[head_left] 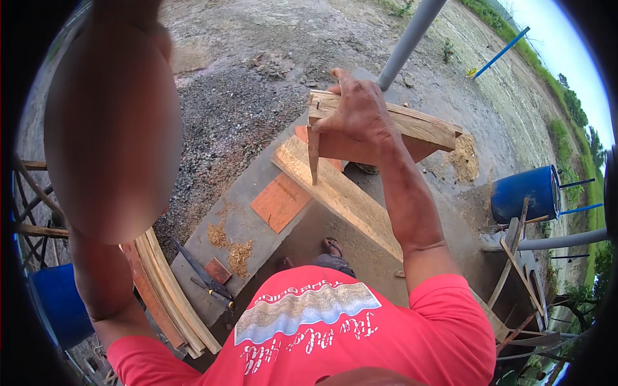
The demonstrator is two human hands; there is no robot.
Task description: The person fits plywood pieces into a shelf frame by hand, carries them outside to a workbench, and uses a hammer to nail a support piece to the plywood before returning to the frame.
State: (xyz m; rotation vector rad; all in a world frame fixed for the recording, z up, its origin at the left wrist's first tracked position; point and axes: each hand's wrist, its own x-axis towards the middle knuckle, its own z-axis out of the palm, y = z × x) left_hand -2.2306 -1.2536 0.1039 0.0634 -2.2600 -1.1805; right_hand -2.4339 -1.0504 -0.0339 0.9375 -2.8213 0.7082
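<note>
My right hand (pixel 360 109) is closed over the top of a wooden piece (pixel 421 125) made of joined boards, with a reddish-brown panel below. A nail (pixel 317 105) stands up from the end near my thumb. From that end a narrow pointed strip (pixel 313 154) hangs down to a pale plank (pixel 341 196), which runs slantwise toward my right side. My left arm (pixel 106 283) is raised at the left. A large blurred oval covers most of its forearm and hand, so its fingers and anything in them cannot be made out.
Beneath the work lies a grey slab (pixel 244 212) with a reddish board (pixel 281 201), sawdust (pixel 239 257) and a dark tool with yellow on it (pixel 205 278). Long boards (pixel 170 289) lean at the left. A grey post (pixel 409 45), blue barrel (pixel 526 194) and scrap wood (pixel 515 257) stand around.
</note>
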